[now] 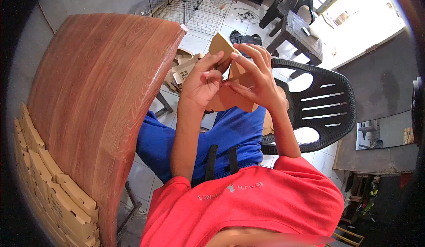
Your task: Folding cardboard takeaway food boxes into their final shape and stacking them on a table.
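Above my lap is a brown cardboard box (232, 99), partly folded, with a flap (221, 45) standing up at its far side. My left hand (201, 85) is closed at the box's left side, its fingertips pinching the cardboard near that flap. From the right, my right hand (265, 79) grips the box, thumb on the near panel and fingers bent over the far edge. The fingers hide part of the folds between them. Beyond my left hand, more flat cardboard pieces (181, 72) lie in a loose pile.
A wood-patterned table (102, 88) stands close on my left, with stacked cardboard boxes (66, 198) along its near left side. A black plastic chair (330, 101) is at my right. Farther off are a wire pen (195, 10), a dark side table (296, 37) and another chair (292, 1).
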The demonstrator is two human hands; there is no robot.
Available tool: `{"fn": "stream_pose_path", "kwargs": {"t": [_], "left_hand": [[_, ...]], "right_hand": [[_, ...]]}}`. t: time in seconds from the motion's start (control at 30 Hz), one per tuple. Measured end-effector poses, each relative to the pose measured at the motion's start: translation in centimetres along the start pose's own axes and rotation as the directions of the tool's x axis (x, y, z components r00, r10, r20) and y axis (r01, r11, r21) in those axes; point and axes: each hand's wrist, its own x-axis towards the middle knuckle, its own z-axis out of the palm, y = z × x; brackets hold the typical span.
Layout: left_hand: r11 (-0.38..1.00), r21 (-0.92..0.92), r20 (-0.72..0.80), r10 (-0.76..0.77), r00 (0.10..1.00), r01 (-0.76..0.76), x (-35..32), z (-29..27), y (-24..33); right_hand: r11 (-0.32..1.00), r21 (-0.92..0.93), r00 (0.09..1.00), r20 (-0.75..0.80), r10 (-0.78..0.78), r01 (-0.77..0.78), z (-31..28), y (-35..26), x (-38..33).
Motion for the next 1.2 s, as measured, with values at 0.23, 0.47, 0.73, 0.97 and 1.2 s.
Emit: {"fn": "stream_pose_path", "kwargs": {"t": [0.23, 0.47, 0.73, 0.97, 1.2], "left_hand": [[0.999, 0.036, -0.056, 0.016, 0.998, -0.014, 0.1, -0.2, -0.4], [0.927, 0.329, -0.011, 0.196, 0.981, -0.182, 0.1, 0.6, -1.2], [0.447, 0.861, 0.145, 0.244, 0.959, -0.244, -0.1, 1.4, -1.6], [0.401, 0.839, 0.342, 0.135, 0.93, -0.367, 0.2, 0.8, -2.7], [0.537, 0.749, 0.388, 0.12, 0.914, -0.389, 0.7, 0.0, -3.2]], "right_hand": [[0.999, 0.007, 0.997, 0.058, 0.042, -0.043, 0.1, -0.1, 0.0], [0.997, -0.023, 0.994, 0.082, 0.07, -0.069, -0.1, 0.1, -0.1], [0.938, 0.222, 0.963, 0.039, 0.265, -0.267, -0.5, 0.8, -1.6], [0.873, 0.351, 0.941, 0.111, 0.32, -0.339, -1.1, -0.6, -0.5], [0.739, 0.469, 0.871, 0.175, 0.46, -0.484, -1.5, -1.2, -1.6]]}}
